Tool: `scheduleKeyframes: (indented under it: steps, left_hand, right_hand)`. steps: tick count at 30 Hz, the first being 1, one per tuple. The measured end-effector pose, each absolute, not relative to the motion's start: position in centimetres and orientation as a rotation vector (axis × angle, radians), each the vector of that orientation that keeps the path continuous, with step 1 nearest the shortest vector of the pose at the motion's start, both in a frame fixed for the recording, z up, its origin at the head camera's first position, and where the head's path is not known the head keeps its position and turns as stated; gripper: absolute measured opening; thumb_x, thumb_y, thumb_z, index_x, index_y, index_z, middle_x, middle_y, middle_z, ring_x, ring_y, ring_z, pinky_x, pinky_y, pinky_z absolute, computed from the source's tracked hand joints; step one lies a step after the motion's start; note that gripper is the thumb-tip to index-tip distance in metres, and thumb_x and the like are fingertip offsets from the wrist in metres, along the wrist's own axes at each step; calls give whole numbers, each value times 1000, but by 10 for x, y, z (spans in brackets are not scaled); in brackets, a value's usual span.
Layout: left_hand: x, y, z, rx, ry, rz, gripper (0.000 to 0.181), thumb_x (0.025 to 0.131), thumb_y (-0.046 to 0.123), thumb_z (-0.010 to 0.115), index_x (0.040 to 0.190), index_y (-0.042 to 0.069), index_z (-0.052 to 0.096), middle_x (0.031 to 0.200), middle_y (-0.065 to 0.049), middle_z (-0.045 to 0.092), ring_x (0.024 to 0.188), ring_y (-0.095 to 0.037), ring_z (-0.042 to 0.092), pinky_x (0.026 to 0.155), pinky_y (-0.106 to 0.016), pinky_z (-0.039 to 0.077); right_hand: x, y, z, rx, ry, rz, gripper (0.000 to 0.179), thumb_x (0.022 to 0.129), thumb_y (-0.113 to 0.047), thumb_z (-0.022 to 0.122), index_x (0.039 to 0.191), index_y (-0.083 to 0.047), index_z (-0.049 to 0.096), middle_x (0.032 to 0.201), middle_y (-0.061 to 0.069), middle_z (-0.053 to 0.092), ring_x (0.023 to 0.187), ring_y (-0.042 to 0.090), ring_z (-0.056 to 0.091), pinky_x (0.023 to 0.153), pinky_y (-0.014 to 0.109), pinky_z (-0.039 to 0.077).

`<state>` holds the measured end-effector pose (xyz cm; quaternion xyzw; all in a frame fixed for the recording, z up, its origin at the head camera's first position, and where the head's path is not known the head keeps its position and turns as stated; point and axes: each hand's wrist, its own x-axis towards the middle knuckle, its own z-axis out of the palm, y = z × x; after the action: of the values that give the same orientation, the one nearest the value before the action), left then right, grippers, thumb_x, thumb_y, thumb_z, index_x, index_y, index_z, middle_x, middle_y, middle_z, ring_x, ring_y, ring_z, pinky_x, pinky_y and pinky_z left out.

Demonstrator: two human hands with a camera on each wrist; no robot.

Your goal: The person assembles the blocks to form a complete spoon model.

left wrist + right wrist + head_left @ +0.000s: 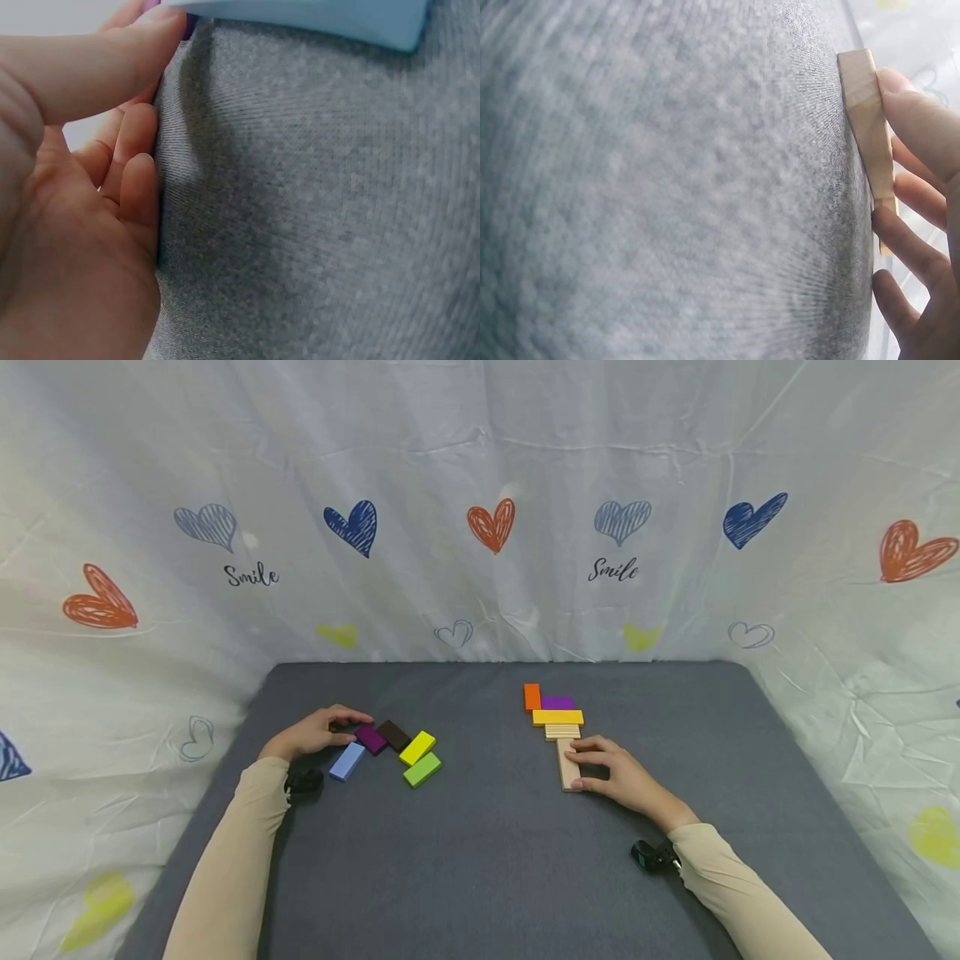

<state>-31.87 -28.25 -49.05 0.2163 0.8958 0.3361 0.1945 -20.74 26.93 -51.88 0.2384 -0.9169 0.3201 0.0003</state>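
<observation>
**Right hand (617, 777) on plain wood block (567, 766), left hand (311, 734) on dark purple block (372, 739)**

Only head view had the full layout on the worktop (465, 877). Left wrist view caught just slivers of dark purple by the thumb, plus the blue block (322, 19) along the top edge; also showed the outer fingers bent in, hidden from the head. Right wrist view added the plain block's side face at right of frame, and the lower fingers, spread.

Plain block lay right of centre in head view, long axis near up-down, top end leaning slightly left. Just above it: pale strips (562, 732) running sideways, yellow-orange block (557, 717) crosswise, then purple block (557, 702) and upright-pointing orange block (532, 697).

Dark purple sat left of centre, long axis upper left to lower right; dark brown block (393, 735), yellow block (417, 747) and lime block (422, 770) to its right.

Right fingers: part-open C, gripping the plain block, thumb near its lower end, index near the upper. Left fingers: narrower gap, pinching dark purple's upper-left end.
</observation>
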Motion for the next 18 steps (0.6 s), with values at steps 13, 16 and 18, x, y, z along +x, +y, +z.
scheduleKeyframes:
  steps: [13,16,18]
  left_hand:
    - [-326,-282,-490,596,2528,880,35,97,14,63,132,14,62,141,-21,46,115,-33,47,95,-46,44]
    - [-325,-282,-490,591,2521,889,35,96,16,64,131,14,62,141,-21,46,116,-33,47,96,-47,44]
    - [-325,-282,-490,590,2525,892,35,96,17,65,131,14,62,140,-21,46,116,-33,48,95,-47,44]
  right_hand:
    - [-208,270,-519,721,-2912,1017,55,84,-39,76,135,-20,63,140,2,56,134,28,49,110,53,41]
    - [-208,270,-520,722,-2910,1020,55,84,-39,76,135,-20,63,139,2,57,134,28,50,110,53,41]
    - [-208,270,-520,725,-2906,1020,55,84,-39,76,135,-20,63,139,2,57,134,28,50,109,54,41]
